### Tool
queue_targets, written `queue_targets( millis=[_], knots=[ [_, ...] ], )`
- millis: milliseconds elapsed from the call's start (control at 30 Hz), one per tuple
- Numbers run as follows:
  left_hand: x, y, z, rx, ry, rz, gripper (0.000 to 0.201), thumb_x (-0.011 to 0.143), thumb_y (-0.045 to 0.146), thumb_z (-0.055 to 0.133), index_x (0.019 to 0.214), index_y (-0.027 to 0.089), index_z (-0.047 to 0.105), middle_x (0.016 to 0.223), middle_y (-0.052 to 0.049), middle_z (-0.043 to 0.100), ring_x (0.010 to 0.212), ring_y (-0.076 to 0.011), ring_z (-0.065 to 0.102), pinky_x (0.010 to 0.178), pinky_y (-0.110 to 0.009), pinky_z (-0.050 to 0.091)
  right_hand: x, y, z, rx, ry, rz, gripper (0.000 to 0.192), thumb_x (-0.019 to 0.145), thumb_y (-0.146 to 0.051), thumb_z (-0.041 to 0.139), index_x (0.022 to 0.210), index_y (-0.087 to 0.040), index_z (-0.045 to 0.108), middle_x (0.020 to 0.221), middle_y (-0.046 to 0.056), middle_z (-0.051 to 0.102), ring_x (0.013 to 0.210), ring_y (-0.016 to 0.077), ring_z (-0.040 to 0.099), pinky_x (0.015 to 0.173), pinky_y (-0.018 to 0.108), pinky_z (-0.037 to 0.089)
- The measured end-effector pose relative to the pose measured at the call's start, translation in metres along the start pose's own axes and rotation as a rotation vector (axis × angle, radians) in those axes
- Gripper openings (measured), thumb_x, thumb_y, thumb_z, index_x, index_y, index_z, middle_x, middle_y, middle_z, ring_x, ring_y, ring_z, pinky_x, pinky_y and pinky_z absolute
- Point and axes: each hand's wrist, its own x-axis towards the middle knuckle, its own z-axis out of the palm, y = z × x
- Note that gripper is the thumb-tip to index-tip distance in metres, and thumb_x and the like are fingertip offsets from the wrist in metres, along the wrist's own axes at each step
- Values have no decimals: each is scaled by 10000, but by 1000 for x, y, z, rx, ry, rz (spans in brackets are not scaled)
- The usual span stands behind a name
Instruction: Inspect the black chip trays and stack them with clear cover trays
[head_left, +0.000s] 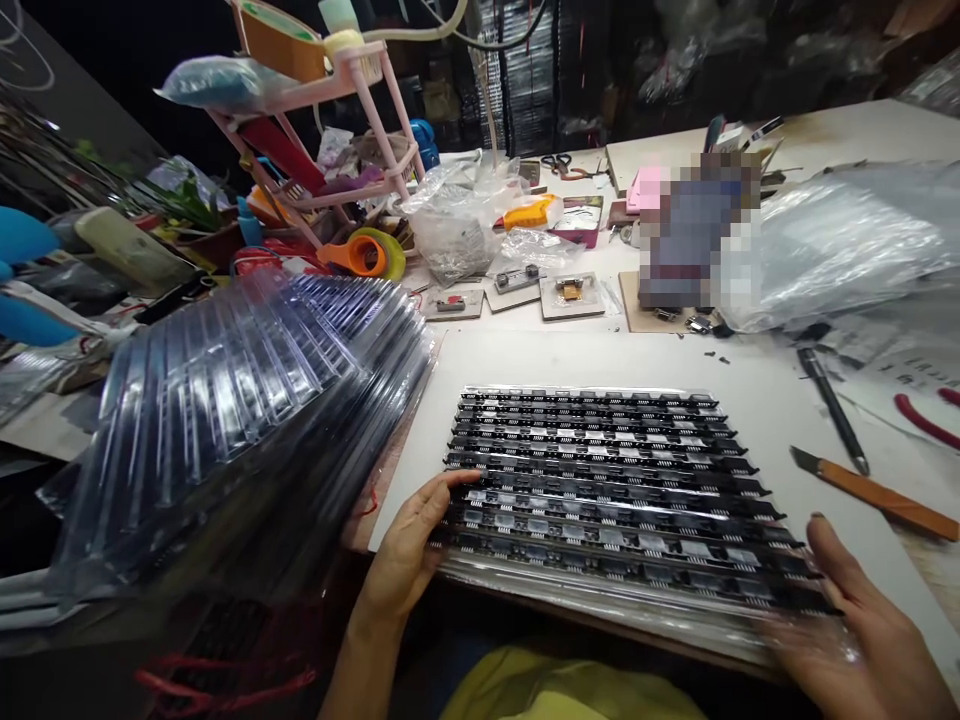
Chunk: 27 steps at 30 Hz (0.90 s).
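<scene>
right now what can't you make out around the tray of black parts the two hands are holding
- Head view, pixelated block at the table's back: what it covers is hidden.
- Right hand: motion blur smears its fingers and the near corner of the clear plastic tray of black components.
- The black components: too small to identify.
- Leaning stack of clear plastic trays: blurred, count unreadable.
- Left hand: fingertips hidden under the tray's edge.

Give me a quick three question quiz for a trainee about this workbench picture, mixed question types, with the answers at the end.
1. True or false: both hands grip the tray of black components.
2. Which lies right of that tray? A) craft knife B) tape roll C) pink rack
3. Fill in: the stack of clear trays sits on the tray's ___ side.

Key
1. True: left hand holds its left edge, right hand its right corner.
2. A, the craft knife.
3. Left.
</scene>
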Motion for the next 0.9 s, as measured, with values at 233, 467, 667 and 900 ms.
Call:
queue_targets(
  millis=[233, 467, 667, 900],
  knots=[
    [-5, 3, 12, -9, 132, -26, 262, 779, 424, 649, 891, 195, 709, 879, -27, 667, 766, -161, 602, 611, -192, 489, 12, 0, -11, 123, -230, 29, 215, 886, -276, 511, 878, -263, 726, 848, -21, 738, 839, 202, 695, 991, 434, 461],
    [-2, 1, 17, -87, 280, -68, 340, 619, 411, 780, 890, 213, 720, 951, -8, 705, 820, -177, 648, 668, -188, 548, 8, 2, -6, 103, -461, 21, 210, 892, -294, 537, 894, -220, 733, 848, 21, 737, 932, 205, 671, 1006, 437, 431],
    [3, -1, 15, -76, 309, -120, 363, 583, 425, 797, 881, 232, 720, 931, 9, 727, 814, -190, 678, 678, -201, 566, 8, 1, -4, 194, -548, 128, 309, 936, -315, 452, 905, -187, 732, 941, 51, 726, 1010, 211, 641, 1008, 436, 423],
    [2, 7, 13, -272, 136, -90, 415, 823, 211, 569, 1212, 354, 590, 1227, 66, 628, 1194, -148, 525, 934, -199, 464, 9, -4, 1, 304, -523, 87, 357, 945, -289, 381, 952, -175, 718, 1045, 62, 701, 1082, 223, 601, 1025, 450, 407]
  ],
)
